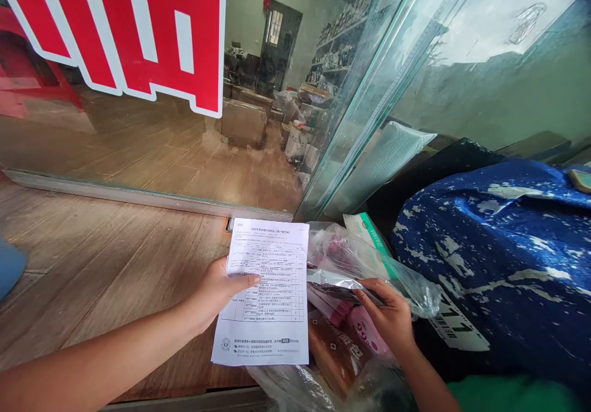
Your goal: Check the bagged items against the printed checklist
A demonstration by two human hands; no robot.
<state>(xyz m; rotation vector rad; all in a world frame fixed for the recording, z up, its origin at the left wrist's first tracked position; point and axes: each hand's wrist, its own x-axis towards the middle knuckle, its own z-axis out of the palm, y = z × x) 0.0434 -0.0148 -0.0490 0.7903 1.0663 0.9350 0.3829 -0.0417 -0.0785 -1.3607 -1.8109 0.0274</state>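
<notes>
Red lettering (120,24) is cut off above; the paper (261,331) is partly illegible.

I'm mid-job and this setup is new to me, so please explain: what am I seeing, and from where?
There is no machine here: these are a person's bare hands, seen by a camera worn on the head, looking forward and down. The left hand holds printed paper, thumb across its front. The right hand grips a dark packet whose full shape is hidden. Below that, a brown packet and a pink packet lie among clear plastic. Wooden boards spread to the left; ahead is glass with red lettering.
</notes>
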